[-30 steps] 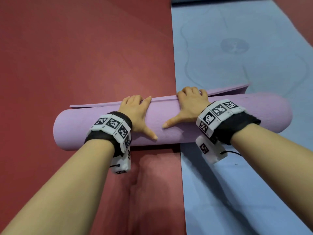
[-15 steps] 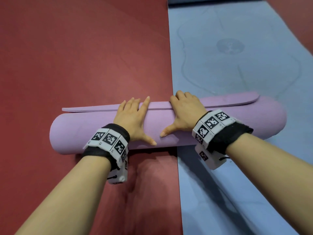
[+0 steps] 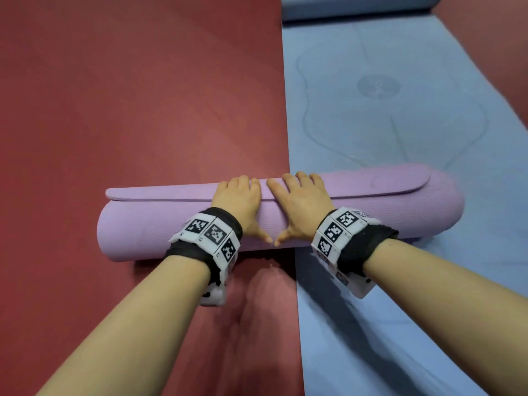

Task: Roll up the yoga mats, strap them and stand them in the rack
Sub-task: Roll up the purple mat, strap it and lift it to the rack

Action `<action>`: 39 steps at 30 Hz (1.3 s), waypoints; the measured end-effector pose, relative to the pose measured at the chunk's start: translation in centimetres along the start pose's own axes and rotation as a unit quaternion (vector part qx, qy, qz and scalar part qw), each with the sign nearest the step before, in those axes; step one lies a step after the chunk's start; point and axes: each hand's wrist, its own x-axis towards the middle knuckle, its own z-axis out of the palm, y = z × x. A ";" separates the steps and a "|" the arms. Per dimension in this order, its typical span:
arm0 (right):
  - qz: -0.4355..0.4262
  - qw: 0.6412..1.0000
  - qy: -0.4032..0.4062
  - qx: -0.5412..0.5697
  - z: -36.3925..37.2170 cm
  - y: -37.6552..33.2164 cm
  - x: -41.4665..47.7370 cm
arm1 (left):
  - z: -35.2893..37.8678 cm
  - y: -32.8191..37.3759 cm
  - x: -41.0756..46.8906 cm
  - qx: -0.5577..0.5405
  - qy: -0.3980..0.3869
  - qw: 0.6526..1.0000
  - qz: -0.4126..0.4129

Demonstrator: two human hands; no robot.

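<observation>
A purple yoga mat [image 3: 148,230], rolled into a thick tube, lies crosswise in front of me. Its left half rests on a red mat [image 3: 143,110] and its right half on a blue mat [image 3: 400,124]. The roll's loose end flap [image 3: 385,184] lies along its top far side. My left hand [image 3: 238,200] and my right hand [image 3: 300,200] press palm-down on the middle of the roll, side by side, fingers curled over the flap's edge, thumbs nearly touching on the near side. Both wrists wear black bands with white marker tags.
The red mat and the blue mat lie flat, edge to edge, stretching away from me. At the blue mat's far end a rolled-up part [image 3: 357,7] shows at the top of the view. No strap or rack is in sight.
The purple roll has turned further, bringing the loose flap up onto its top. My hands have drawn closer together at the middle, thumbs now almost meeting.
</observation>
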 end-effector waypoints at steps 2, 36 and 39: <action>-0.022 1.000 0.001 0.011 0.1 1.4 -0.9 | -0.2 1.2 0.5 -0.004 -0.006 1.000 0.020; 0.407 0.380 -0.052 0.829 5.2 -7.6 -8.3 | 2.3 0.4 -9.3 -0.347 -0.199 0.912 -0.088; 0.399 0.468 -0.073 0.785 4.8 -7.5 -8.3 | 1.4 0.2 -10.2 -0.385 -0.229 0.888 -0.106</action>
